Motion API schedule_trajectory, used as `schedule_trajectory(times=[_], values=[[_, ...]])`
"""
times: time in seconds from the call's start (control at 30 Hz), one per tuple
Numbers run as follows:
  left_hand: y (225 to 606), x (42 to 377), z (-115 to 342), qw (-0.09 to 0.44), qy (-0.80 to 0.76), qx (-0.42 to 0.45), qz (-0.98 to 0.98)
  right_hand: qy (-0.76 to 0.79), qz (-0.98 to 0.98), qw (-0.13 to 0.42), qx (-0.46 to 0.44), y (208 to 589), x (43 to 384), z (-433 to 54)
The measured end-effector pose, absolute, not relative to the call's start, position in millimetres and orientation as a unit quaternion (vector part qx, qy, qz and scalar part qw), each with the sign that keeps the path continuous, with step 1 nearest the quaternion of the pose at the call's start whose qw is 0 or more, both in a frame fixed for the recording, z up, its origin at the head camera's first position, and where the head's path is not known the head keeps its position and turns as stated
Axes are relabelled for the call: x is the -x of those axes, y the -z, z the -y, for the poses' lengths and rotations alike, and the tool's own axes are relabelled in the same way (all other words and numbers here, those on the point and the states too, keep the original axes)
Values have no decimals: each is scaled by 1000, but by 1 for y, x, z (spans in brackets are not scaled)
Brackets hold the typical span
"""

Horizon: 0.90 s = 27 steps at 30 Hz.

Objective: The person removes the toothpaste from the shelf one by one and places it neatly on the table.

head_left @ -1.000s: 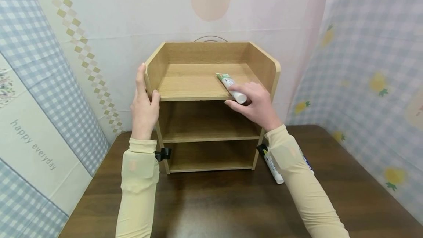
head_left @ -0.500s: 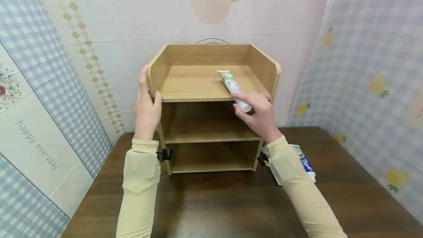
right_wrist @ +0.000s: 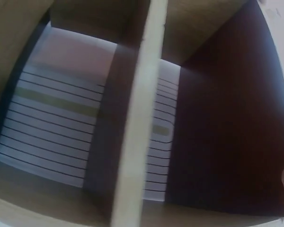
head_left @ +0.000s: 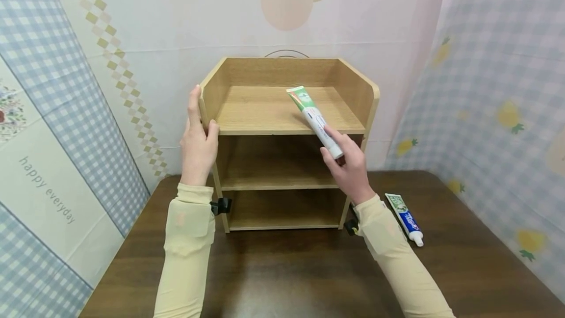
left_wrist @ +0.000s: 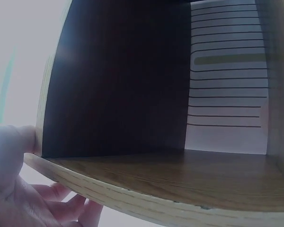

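In the head view a wooden desktop shelf (head_left: 265, 109) with several tiers stands on the table. My left hand (head_left: 197, 148) holds its left side panel, thumb at the front edge and fingers along the outside; the left wrist view shows thumb and fingers (left_wrist: 61, 208) on either side of the panel's edge. A white and green toothpaste tube (head_left: 314, 118) slants over the front of the top tier, its flat green end upward. My right hand (head_left: 350, 168) pinches it near the white cap end. In the right wrist view only a bit of that hand shows, at the right edge.
A second toothpaste tube (head_left: 403, 220), blue, white and green, lies on the dark wooden table (head_left: 282, 274) right of the shelf. My right forearm covers part of the table there. Patterned curtains (head_left: 499, 126) hang behind and at both sides.
My right hand has drawn slightly back, down and right with the tube, whose green end has risen off the top tier. More of the table tube shows. The left hand stays on the panel.
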<state>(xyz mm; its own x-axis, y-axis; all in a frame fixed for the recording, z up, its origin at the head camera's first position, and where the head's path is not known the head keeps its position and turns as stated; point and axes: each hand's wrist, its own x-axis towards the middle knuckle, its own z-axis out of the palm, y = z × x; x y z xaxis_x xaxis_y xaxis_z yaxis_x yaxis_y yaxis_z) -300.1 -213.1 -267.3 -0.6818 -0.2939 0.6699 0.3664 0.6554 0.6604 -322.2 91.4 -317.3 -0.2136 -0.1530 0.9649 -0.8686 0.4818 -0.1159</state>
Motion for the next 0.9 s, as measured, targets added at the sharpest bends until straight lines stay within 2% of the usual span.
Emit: schedule_trajectory(times=[0.53,0.9], values=[[269,303,216,397,419,21,816,-348,688,539,-339,334,314,-98],[272,304,220,395,419,18,817,-354,704,505,-354,339,311,-103]])
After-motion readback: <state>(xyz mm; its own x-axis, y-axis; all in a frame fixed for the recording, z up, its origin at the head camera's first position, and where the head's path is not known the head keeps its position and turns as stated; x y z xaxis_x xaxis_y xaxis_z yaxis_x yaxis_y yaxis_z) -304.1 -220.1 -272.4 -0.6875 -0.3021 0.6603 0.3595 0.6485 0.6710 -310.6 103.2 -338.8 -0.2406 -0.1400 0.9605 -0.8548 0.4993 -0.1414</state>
